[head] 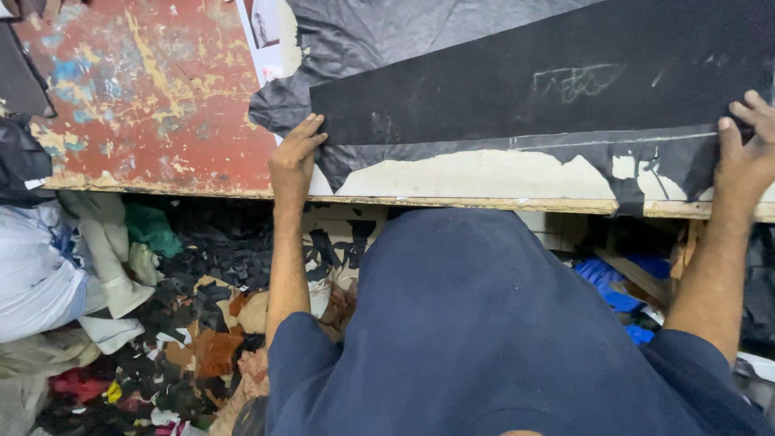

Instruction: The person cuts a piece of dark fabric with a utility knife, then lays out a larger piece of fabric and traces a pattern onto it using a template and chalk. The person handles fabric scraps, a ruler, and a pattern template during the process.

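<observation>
While both hands press flat on it, the long black strip (517,89) lies across the upper right of the frame on a worn surface (153,97) of red, chipped paint. At the strip's near left corner the left hand (292,157) rests with fingers (311,133) together and stretched out, gripping nothing. At the right edge of the frame the right hand (747,153) lies on the strip's other end, fingers slightly spread. Under the strip sits crumpled black sheeting (355,40). Below the surface's edge — lower left — the floor holds scraps (202,339) of black, brown and white material.
</observation>
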A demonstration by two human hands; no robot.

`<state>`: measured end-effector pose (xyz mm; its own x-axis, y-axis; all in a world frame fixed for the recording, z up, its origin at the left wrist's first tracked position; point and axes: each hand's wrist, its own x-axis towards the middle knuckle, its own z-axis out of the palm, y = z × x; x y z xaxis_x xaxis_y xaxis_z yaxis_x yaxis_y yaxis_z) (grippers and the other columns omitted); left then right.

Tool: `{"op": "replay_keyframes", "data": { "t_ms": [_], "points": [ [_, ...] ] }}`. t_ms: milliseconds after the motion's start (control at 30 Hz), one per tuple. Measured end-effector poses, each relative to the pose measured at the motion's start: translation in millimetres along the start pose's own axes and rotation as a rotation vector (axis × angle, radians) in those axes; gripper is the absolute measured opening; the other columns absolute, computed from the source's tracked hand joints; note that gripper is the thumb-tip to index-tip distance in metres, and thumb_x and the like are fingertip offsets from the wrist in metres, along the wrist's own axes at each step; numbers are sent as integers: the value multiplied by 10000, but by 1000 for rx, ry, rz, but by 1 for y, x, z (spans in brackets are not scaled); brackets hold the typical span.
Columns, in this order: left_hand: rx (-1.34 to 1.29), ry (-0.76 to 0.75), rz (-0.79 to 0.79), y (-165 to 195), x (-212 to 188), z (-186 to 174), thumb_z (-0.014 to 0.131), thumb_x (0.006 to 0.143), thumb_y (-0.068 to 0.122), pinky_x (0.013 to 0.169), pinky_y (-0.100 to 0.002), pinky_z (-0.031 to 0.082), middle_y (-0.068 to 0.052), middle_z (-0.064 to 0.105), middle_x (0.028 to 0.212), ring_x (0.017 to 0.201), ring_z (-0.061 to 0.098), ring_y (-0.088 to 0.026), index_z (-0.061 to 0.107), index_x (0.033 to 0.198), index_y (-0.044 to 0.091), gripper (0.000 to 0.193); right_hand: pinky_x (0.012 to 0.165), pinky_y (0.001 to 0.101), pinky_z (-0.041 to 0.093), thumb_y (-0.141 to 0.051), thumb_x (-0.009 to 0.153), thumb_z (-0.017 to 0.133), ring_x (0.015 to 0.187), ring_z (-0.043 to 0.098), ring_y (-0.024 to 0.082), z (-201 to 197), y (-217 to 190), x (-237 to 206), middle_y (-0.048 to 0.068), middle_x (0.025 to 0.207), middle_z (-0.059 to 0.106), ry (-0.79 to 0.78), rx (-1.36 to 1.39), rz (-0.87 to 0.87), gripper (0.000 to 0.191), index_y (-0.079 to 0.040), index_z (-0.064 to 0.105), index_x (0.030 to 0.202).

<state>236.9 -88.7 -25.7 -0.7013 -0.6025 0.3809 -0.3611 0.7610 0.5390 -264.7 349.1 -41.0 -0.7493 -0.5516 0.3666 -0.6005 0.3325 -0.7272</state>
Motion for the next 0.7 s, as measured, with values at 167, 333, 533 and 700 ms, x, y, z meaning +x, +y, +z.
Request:
{"op": "replay_keyframes", "data": {
  "t_ms": [167,333,533,700],
  "points": [
    [6,2,-10,7,-1,-1,697,898,-97,1064,-368,552,-60,726,1299,1288,660,-254,768,1031,30,197,1231,432,461,142,941,685,1349,605,302,-6,8,-1,177,1414,657,-7,57,-32,249,49,706,1171],
    [-21,5,8,14,-5,1,705,907,-111,1067,-381,553,-101,733,1268,1290,660,-277,751,1021,-5,162,1191,423,495,165,907,711,1329,625,308,-15,23,-8,189,1349,757,10,-64,-100,241,59,721,1124],
    [-84,29,-28,7,-15,8,680,877,-139,1099,-405,531,-144,724,1284,1310,653,-317,745,1043,-14,218,1170,418,511,134,927,718,1322,633,320,-14,21,-15,166,1284,752,54,26,-77,248,31,746,1151],
    [-96,84,-60,10,-28,19,653,924,-145,1142,-440,498,-182,711,1315,1325,651,-356,744,1083,-24,220,1108,427,499,34,941,785,1217,681,305,-23,17,-15,133,1248,771,98,-164,-100,206,-5,775,1143]
  ]
}}
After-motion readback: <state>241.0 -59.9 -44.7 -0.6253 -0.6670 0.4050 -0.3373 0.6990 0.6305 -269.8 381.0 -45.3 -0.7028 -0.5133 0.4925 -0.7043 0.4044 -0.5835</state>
